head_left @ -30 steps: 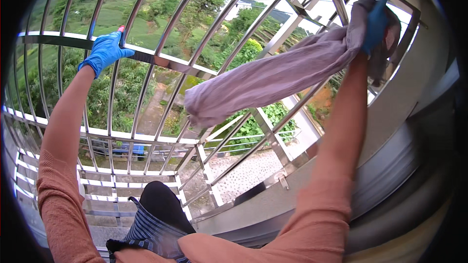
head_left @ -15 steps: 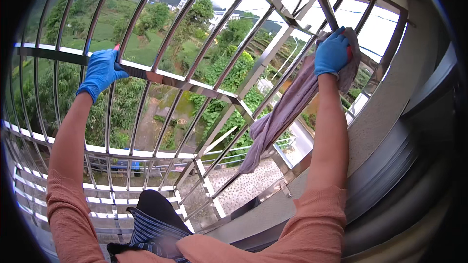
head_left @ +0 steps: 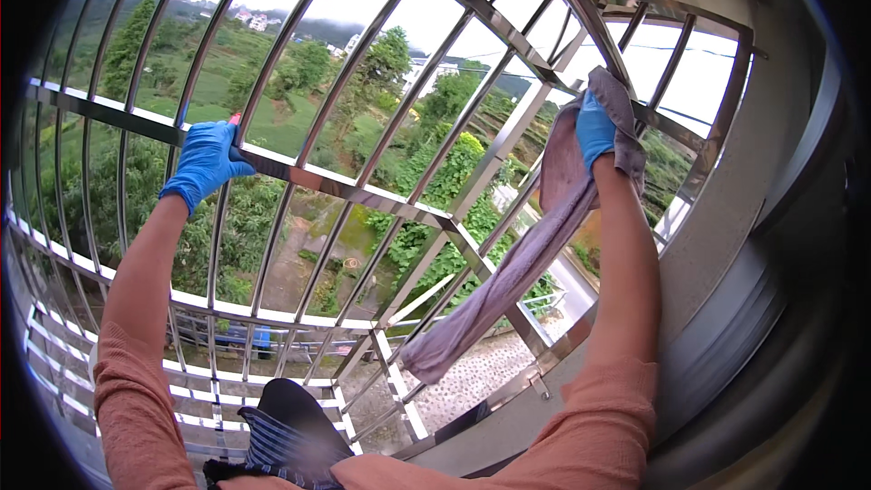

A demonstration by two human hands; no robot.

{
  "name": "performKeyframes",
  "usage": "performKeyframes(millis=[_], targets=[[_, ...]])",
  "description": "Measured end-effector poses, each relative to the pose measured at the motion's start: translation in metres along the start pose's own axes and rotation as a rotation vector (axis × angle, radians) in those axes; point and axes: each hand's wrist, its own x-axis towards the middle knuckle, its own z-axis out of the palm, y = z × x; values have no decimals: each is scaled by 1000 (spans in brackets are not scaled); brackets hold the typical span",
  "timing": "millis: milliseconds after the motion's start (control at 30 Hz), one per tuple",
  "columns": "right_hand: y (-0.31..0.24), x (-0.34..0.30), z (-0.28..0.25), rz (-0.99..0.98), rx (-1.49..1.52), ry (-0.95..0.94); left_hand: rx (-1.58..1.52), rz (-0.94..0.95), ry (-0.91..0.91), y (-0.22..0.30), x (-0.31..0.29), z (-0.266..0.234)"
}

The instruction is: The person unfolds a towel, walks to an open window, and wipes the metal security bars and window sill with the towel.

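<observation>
Mauve-grey fabric: a long cloth [head_left: 508,290] is located at the right-hand side of the metal grille, bunched at its upper end and trailing as a loosely twisted strip toward the lower left; the right grip [head_left: 595,132], gloved in blue, is closed on the bunched end, with part of the cloth folded over the fingers; from where I stand, I cannot tell whether the cloth touches the bars behind it. The left grip [head_left: 207,163], gloved likewise, is closed over the horizontal rail [head_left: 336,183], thumb extended to the right along it, well apart from the cloth; shiny bars [head_left: 273,249] cross the rail at regular spacing. Both forearms are raised and extended, the salmon sleeves [head_left: 141,399] pushed up; a dark-clad knee [head_left: 295,406] is positioned below, between the arms; a grey ledge [head_left: 712,240] borders the grille at right; beyond the bars lie trees [head_left: 386,56], green slopes and pebbled paving [head_left: 467,390].
</observation>
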Motion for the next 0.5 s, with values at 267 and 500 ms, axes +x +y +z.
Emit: performKeyframes(millis=[267, 500], targets=[[-43, 41, 9, -253, -654, -199, 105, -3, -5, -18, -15, -9], [30, 70, 73, 261, -90, -514, -18, -13, -63, 11, 1, -3]])
